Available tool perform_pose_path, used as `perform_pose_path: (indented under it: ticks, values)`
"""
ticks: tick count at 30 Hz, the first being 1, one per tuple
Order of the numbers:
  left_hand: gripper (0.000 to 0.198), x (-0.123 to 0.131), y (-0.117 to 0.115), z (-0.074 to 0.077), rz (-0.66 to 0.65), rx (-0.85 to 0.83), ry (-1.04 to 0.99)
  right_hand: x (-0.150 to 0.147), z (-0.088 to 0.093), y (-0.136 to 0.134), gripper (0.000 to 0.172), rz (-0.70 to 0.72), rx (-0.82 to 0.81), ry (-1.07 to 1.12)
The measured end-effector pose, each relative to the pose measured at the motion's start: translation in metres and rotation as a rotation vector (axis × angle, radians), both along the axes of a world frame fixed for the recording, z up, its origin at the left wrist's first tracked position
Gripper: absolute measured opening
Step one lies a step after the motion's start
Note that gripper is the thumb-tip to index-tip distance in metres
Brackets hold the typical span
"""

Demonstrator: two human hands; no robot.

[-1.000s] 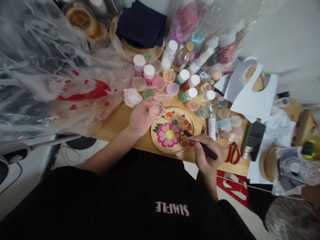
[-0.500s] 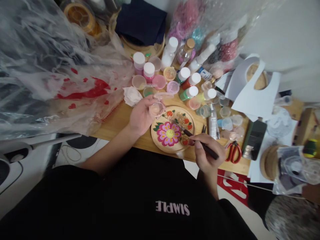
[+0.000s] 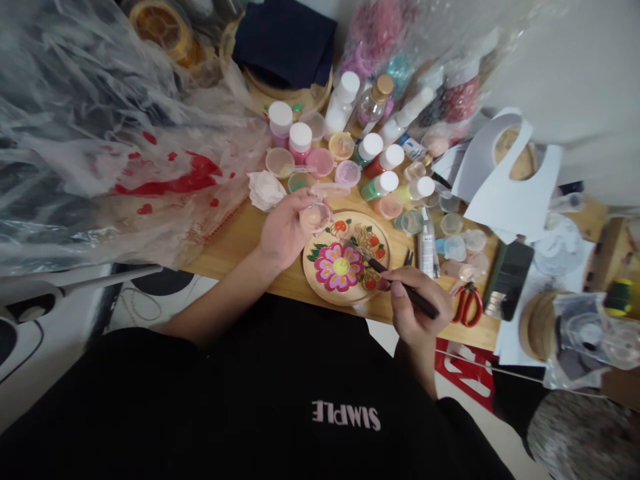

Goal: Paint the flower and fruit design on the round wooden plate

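Observation:
My left hand (image 3: 284,230) is closed around a small clear paint cup (image 3: 312,217) with a pale peach filling, its hinged lid standing open. Between the fingers of my right hand (image 3: 419,303) is a dark-handled paintbrush (image 3: 407,290), slanting down to the left. The brush's tip is over the upper right part of a round wooden plaque (image 3: 320,293), but I cannot tell whether it touches. On the plaque is a large pink flower (image 3: 339,267) with a yellow centre, along with smaller orange fruits or blossoms and green leaves outlined in gold.
Behind the plaque stand white-capped paint bottles (image 3: 386,183) and several open paint cups (image 3: 347,173). A crumpled tissue (image 3: 266,191) lies at left. To the right are a glue bottle (image 3: 426,250), red-handled pliers (image 3: 467,305) and a dark phone (image 3: 509,280). Plastic sheeting (image 3: 125,147) covers the left side.
The view has shifted very slightly. Both hands keep nearly the same place, the left with the cup and the right with the paintbrush over the plaque.

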State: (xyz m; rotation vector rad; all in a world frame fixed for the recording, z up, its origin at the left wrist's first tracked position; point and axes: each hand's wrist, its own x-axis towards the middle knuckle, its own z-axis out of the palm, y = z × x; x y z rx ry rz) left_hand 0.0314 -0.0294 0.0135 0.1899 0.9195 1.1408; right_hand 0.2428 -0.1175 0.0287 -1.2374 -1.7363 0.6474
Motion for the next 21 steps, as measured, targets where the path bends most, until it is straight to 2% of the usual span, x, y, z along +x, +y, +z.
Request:
perform_pose_path:
  ticks: [9,12,21]
  values:
    - [0.031,0.001,0.0,0.001,0.003,0.012,0.004,0.001,-0.002,-0.001,0.026,0.021,-0.006,0.028]
    - [0.032,0.001,0.001,0.001,0.004,0.012,0.018,0.003,-0.004,-0.003,0.026,-0.016,0.012,0.051]
    - [0.024,0.0,0.0,-0.006,-0.004,0.06,0.026,0.01,-0.018,-0.015,0.038,-0.054,0.005,0.048]
